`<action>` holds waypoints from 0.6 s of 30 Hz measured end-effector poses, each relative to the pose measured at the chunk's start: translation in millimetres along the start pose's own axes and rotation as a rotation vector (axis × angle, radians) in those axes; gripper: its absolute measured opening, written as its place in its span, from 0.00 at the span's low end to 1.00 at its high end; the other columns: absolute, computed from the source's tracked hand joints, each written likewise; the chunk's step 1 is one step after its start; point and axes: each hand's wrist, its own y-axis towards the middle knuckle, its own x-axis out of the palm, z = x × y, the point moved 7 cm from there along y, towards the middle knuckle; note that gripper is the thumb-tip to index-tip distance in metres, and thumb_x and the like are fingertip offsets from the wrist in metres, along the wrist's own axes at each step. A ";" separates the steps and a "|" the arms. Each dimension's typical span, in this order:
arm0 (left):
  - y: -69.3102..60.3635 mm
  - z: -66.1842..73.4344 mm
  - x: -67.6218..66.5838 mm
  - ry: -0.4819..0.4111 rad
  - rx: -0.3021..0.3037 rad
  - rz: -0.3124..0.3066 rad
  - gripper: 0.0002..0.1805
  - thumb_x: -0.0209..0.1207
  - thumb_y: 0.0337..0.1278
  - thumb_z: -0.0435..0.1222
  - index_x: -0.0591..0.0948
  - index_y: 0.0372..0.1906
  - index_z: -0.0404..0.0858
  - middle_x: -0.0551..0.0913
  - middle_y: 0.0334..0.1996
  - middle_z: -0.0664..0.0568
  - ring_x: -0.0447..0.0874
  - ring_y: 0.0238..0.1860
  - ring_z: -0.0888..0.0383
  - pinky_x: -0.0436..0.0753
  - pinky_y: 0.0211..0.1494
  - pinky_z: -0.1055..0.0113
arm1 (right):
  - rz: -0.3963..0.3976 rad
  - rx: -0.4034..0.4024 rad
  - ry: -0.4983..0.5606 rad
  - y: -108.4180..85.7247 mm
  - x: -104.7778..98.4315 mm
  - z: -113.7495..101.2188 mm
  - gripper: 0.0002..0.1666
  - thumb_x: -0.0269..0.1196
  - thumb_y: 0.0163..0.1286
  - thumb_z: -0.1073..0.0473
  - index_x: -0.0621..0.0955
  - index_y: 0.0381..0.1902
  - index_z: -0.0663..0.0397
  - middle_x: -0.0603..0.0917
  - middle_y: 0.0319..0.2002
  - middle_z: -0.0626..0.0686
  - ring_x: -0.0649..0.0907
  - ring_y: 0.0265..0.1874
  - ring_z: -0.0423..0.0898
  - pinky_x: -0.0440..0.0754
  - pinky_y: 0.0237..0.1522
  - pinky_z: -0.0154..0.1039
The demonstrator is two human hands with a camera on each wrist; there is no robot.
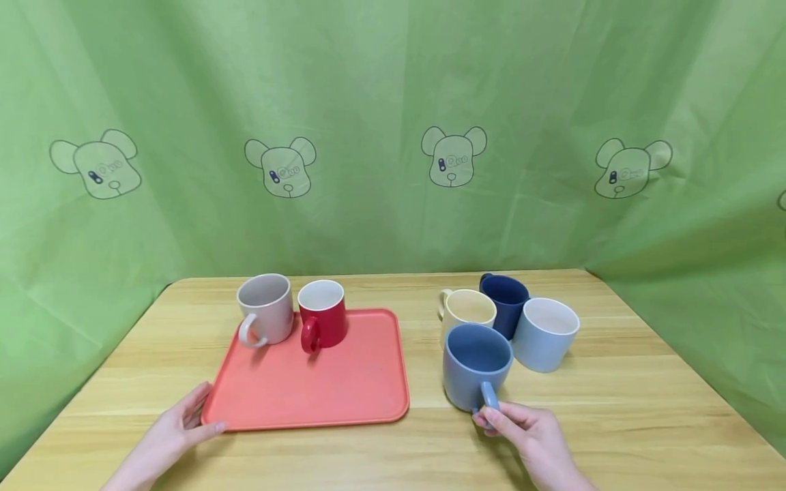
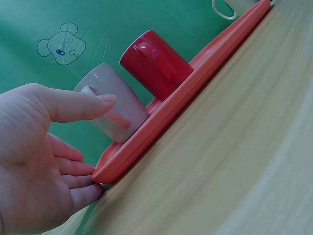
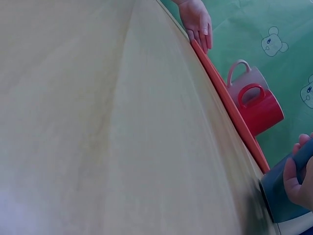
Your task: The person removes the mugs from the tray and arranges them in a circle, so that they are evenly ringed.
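My right grip (image 1: pixel 529 436) pinching the handle (image 1: pixel 488 395) of a blue-grey mug (image 1: pixel 468 378), its base possibly touching the bench (image 1: pixel 620 416), my left grip (image 1: pixel 175 431) straight-fingered against the coral tray (image 1: pixel 313 392)

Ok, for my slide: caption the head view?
Right hand holds slate-blue mug by its handle; left hand touches rectangular coral tray bearing grey mug and red mug.

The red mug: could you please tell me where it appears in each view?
Head: red mug, left of centre, just below mid-height.
Left wrist: red mug, upper centre.
Right wrist: red mug, right side, about mid-height.
Shared landmark: the tray beneath it.
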 end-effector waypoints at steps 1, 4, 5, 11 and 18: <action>-0.2 -0.2 0.3 -0.001 -0.001 -0.002 0.48 0.60 0.57 0.38 0.43 0.67 0.19 0.44 0.68 0.25 0.46 0.68 0.35 0.61 0.58 0.79 | 0.007 -0.001 0.004 -0.1 0.1 0.6 0.15 0.56 0.66 0.69 0.77 0.39 0.83 0.87 0.31 0.52 0.84 0.32 0.38 0.83 0.36 0.31; -0.5 -1.1 1.0 0.003 -0.003 -0.003 0.47 0.60 0.57 0.37 0.43 0.67 0.19 0.45 0.67 0.25 0.46 0.67 0.35 0.62 0.60 0.76 | 0.048 0.007 0.008 -0.4 -0.2 2.8 0.14 0.57 0.66 0.69 0.78 0.39 0.83 0.87 0.31 0.54 0.84 0.31 0.39 0.83 0.36 0.31; -0.6 -1.4 1.1 0.007 -0.005 -0.002 0.47 0.60 0.57 0.37 0.43 0.67 0.19 0.45 0.67 0.25 0.47 0.67 0.35 0.63 0.61 0.74 | 0.065 0.013 0.005 -0.4 -0.1 3.4 0.14 0.57 0.65 0.69 0.78 0.39 0.83 0.86 0.30 0.54 0.84 0.31 0.40 0.83 0.35 0.31; -0.6 -0.5 1.0 0.013 -0.016 -0.013 0.47 0.59 0.58 0.38 0.42 0.67 0.19 0.44 0.67 0.25 0.46 0.67 0.34 0.58 0.65 0.56 | 0.095 0.049 -0.030 1.3 2.4 3.0 0.13 0.58 0.66 0.68 0.80 0.40 0.79 0.86 0.31 0.59 0.84 0.31 0.41 0.83 0.36 0.31; -1.0 -0.3 1.6 0.006 -0.035 -0.027 0.48 0.59 0.58 0.39 0.41 0.68 0.20 0.42 0.68 0.25 0.45 0.68 0.34 0.55 0.65 0.50 | 0.072 0.081 -0.042 2.9 -2.6 -1.0 0.16 0.53 0.70 0.64 0.80 0.41 0.77 0.86 0.33 0.57 0.83 0.32 0.39 0.82 0.37 0.32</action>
